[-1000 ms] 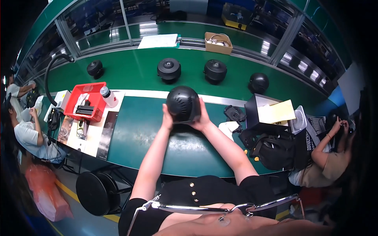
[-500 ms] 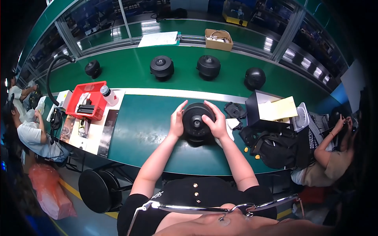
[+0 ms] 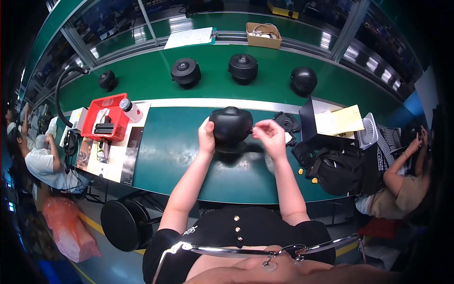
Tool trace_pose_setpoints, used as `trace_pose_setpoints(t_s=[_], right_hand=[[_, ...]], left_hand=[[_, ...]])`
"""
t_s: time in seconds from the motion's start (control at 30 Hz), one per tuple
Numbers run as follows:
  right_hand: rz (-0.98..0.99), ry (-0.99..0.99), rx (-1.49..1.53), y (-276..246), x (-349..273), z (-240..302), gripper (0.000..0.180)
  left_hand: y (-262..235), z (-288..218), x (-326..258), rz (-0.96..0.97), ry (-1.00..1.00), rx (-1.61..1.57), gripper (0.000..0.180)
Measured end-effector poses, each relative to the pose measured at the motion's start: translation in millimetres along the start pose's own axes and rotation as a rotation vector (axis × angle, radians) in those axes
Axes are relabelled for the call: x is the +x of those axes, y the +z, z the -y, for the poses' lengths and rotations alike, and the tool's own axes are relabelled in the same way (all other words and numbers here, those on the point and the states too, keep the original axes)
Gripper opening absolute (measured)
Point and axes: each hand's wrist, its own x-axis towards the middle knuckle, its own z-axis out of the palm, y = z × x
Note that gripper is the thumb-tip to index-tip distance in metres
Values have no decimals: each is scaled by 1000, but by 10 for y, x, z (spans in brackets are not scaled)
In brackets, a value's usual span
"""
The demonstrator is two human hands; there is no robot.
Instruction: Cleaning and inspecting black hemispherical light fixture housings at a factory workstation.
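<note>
A round black housing (image 3: 231, 128) with a small raised cap on top is held just above the green table (image 3: 184, 175). My left hand (image 3: 206, 136) grips its left side, thumb up along the wall. At the opposite side, my right hand (image 3: 270, 137) has thumb and fingertips pinched together by a small dark spot on the housing's wall. Whether a small part sits between those fingertips cannot be made out. Right of that hand lie black plastic parts (image 3: 286, 121).
Similar black units (image 3: 185, 72) stand on the raised green belt beyond. To the left are a red bin (image 3: 104, 116) and a bottle (image 3: 131, 110). A box with yellow paper (image 3: 341, 118), a black bag (image 3: 333, 173) and yellow bits (image 3: 314, 180) lie right. People sit at both sides.
The housing has been tipped from its ringed face with a central hole to its smooth side. My right hand has moved from its top to its right wall, pinching there.
</note>
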Motion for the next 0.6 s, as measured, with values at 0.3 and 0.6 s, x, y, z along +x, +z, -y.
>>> trace_pose_setpoints(t_s=[0.3, 0.6], right_hand=[[-287, -110, -158, -198, -176, 613, 12], [-131, -182, -344, 204, -145, 488, 13]], left_hand=[[-303, 27, 88, -111, -51, -233, 77], [-71, 117, -42, 32, -196, -397, 76]])
